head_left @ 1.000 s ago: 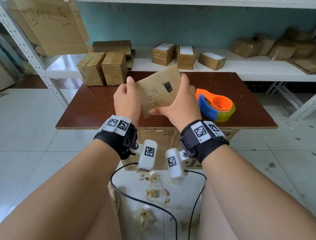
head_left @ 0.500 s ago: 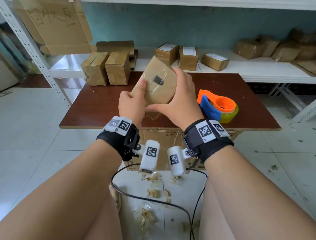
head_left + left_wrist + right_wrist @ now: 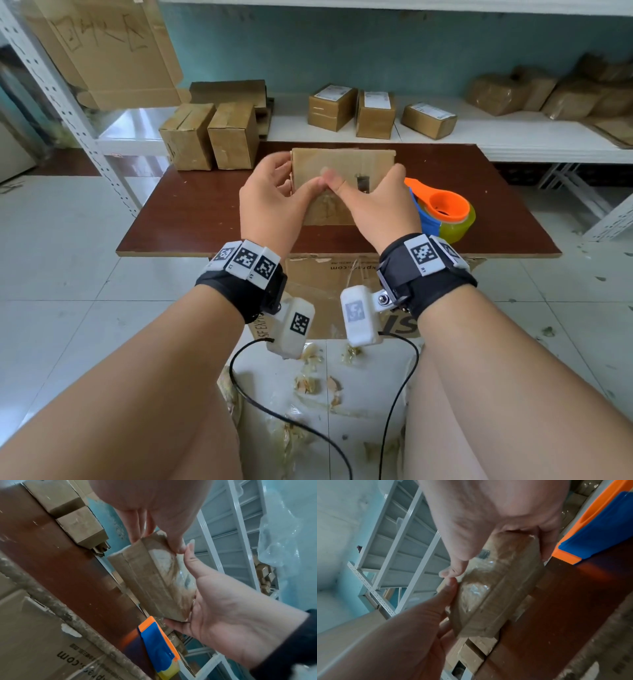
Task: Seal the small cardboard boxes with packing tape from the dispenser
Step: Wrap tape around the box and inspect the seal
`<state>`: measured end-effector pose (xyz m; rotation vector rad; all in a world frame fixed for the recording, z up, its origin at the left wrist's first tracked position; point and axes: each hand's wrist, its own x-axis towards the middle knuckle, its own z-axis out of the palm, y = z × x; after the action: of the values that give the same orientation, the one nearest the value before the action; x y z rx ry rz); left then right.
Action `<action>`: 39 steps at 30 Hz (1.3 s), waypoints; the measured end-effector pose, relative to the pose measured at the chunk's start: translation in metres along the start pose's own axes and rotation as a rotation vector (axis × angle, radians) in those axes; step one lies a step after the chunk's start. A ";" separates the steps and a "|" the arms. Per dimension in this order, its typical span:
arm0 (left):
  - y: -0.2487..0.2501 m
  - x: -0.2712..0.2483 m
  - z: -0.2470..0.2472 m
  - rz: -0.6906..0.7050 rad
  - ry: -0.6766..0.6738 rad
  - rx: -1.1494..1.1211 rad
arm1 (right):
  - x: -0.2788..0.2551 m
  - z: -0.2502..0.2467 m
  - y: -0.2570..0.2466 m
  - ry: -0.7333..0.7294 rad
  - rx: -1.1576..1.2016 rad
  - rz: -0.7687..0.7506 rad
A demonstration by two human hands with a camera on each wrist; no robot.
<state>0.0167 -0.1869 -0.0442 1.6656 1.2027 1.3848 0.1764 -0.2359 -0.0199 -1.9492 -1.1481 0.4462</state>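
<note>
I see the brown table (image 3: 191, 212) ahead of me, with a white shelf (image 3: 513, 137) running behind its far edge. Two upright boxes (image 3: 209, 137) stand at the table's far left corner, leaving bare tabletop on the left. I hold the small cardboard box (image 3: 342, 164) above the middle of the table, its long axis running left to right and its broad taped face turned toward me. My left hand (image 3: 270, 202) grips its left end and my right hand (image 3: 380, 205) grips its right end, thumbs meeting on the front face. The box's far side and lower edge are hidden behind my hands. The tape dispenser (image 3: 442, 212), orange and blue, lies on the table just right of my right hand, partly covered by it.
</note>
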 end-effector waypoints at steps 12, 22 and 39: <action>0.014 0.005 -0.010 0.066 0.179 -0.168 | 0.005 0.007 0.005 -0.020 0.115 0.059; 0.009 -0.003 -0.005 0.156 0.135 0.056 | 0.007 0.014 -0.001 -0.022 0.241 0.038; 0.011 -0.008 0.002 0.255 0.200 0.015 | 0.000 0.016 -0.004 -0.227 0.529 0.229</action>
<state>0.0215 -0.1982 -0.0378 1.7719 1.1401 1.7367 0.1641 -0.2278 -0.0262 -1.5883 -0.8295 1.0054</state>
